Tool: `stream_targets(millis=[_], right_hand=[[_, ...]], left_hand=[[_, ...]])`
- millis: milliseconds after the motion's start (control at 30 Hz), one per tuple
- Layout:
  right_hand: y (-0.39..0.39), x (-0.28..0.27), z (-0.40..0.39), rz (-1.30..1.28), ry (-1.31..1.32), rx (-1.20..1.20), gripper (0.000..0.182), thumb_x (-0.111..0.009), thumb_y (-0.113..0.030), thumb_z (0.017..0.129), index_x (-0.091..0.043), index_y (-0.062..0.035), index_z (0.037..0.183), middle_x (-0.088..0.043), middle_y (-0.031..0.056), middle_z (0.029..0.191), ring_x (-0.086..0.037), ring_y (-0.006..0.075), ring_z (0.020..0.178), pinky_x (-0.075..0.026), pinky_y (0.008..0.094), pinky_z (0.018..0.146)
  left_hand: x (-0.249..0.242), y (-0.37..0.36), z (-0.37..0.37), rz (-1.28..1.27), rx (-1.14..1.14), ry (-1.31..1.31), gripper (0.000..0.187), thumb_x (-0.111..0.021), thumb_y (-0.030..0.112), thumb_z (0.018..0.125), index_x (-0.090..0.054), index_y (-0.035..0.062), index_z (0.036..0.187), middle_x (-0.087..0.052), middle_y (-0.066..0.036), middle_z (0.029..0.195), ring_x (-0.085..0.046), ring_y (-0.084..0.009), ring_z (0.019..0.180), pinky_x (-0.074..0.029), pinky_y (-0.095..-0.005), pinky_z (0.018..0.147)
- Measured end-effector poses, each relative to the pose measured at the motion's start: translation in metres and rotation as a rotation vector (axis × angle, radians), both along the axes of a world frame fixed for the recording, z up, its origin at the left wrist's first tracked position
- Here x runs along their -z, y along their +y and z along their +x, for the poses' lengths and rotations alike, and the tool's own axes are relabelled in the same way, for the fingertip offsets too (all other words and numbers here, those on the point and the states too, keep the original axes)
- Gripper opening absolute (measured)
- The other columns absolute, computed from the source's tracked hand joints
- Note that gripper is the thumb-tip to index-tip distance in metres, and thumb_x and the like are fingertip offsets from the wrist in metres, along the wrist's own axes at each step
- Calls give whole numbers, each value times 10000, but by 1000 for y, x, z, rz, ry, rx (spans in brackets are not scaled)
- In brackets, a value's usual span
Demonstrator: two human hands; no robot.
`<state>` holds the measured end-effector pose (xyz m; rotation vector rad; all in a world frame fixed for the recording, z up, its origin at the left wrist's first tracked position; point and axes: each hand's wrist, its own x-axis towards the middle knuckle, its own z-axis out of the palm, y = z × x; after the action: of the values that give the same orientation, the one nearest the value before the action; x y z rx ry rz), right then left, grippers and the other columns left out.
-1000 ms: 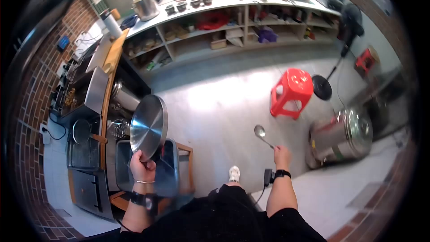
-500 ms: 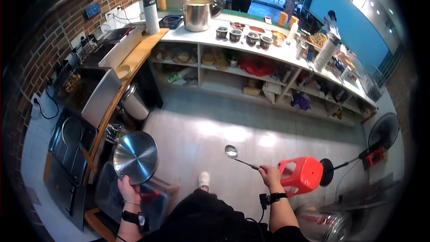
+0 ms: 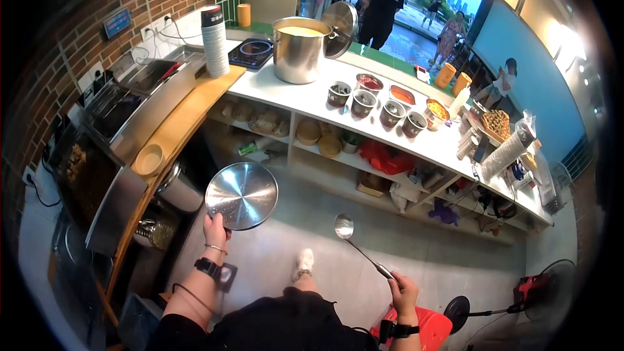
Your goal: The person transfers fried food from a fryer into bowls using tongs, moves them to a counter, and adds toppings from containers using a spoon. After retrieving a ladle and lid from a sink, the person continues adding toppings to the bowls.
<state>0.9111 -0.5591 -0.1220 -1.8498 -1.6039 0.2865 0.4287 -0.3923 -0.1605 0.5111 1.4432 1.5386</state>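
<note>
My left hand (image 3: 217, 233) grips the near edge of a round, shiny metal pan (image 3: 243, 196), its flat face turned up toward me; any handle is mostly hidden by the hand. A ladle (image 3: 364, 255) extends from my right hand (image 3: 404, 291), which is wrapped round its dark handle. The round bowl of the ladle points forward and left, over the floor. Ahead on the white counter stands a large steel pot (image 3: 300, 58) with yellowish contents, and a lid (image 3: 340, 31) is propped upright beside it. Several black cups (image 3: 362, 104) with dark contents stand right of the pot.
Left runs a wooden ledge (image 3: 179, 114) with a bowl (image 3: 149, 159) and a tall cup stack (image 3: 215, 45). Shelves (image 3: 292, 146) lie under the counter. A red stool (image 3: 432, 328) and a fan base (image 3: 457, 314) are by my right arm. A person in black (image 3: 382, 10) stands beyond the counter.
I have come closer to the counter, and the pot and cups look larger. The pan has moved right and forward in view. The ladle stays in my right hand, now lower in view.
</note>
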Motion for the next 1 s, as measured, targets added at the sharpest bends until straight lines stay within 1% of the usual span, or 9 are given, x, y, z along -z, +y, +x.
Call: stream_targets(millis=[100, 200, 333, 400, 467, 500, 633, 733, 1000], right_hand=[[75, -2, 10, 52, 14, -64, 207, -720, -120, 771, -711, -75, 973, -527, 88, 611, -516, 237, 550, -410, 337, 528], [173, -24, 2, 113, 68, -129, 216, -736, -108, 754, -718, -77, 967, -535, 85, 612, -511, 224, 547, -422, 324, 537], [309, -60, -31, 183, 124, -301, 208, -716, -62, 773, -695, -45, 979, -535, 84, 621, -518, 216, 552, -423, 314, 527], [377, -65, -54, 215, 118, -392, 221, -724, -75, 771, -695, -61, 989, -540, 77, 636, -517, 210, 554, -425, 315, 528], [442, -66, -78, 213, 70, -469, 230, -726, -90, 772, -694, -78, 1000, -543, 70, 645, -525, 208, 561, -432, 315, 534], [470, -62, -92, 192, 31, -497, 233, -726, -98, 774, -694, -87, 1004, -547, 67, 651, -531, 209, 566, -437, 315, 539], [569, -37, -148, 180, -34, -554, 244, -718, -117, 774, -691, -129, 1017, -573, 71, 683, -558, 235, 589, -463, 333, 556], [628, 2, -172, 213, -43, -566, 235, -724, -122, 786, -697, -121, 1020, -556, 70, 667, -537, 215, 566, -443, 321, 541], [724, 40, -212, 71, 30, -523, 283, -707, -87, 793, -677, -124, 1072, -574, 75, 732, -561, 216, 612, -464, 315, 573]], left_hand=[[14, 84, 16, 12, -56, 2, 143, -481, 203, 898, -478, 97, 994, -517, -35, 647, -402, -109, 353, -270, -239, 303], [15, 152, 16, -43, -95, 18, 156, -469, 162, 899, -445, 28, 976, -525, -84, 603, -416, -136, 330, -282, -264, 278], [29, 237, 1, -79, -69, 84, 177, -479, 170, 905, -450, 18, 992, -544, -97, 620, -445, -140, 351, -317, -267, 294], [31, 289, -5, -134, -78, 203, 182, -489, 181, 906, -465, 16, 978, -550, -92, 627, -462, -145, 362, -340, -271, 305], [35, 342, -6, -149, -89, 206, 178, -486, 198, 909, -477, 33, 976, -540, -75, 634, -451, -138, 367, -338, -265, 310], [40, 365, -9, -174, -78, 231, 175, -483, 214, 912, -488, 51, 973, -530, -57, 641, -440, -132, 371, -336, -260, 316], [50, 468, -21, -196, -40, 256, 193, -485, 213, 924, -509, 37, 1001, -560, -73, 665, -462, -131, 378, -355, -263, 326], [72, 533, -40, -155, -2, 250, 189, -497, 211, 929, -507, 38, 1003, -577, -76, 660, -481, -143, 371, -372, -271, 325], [91, 622, -70, -176, 98, 282, 218, -501, 233, 943, -530, 34, 1028, -589, -69, 658, -491, -143, 368, -390, -270, 335]])
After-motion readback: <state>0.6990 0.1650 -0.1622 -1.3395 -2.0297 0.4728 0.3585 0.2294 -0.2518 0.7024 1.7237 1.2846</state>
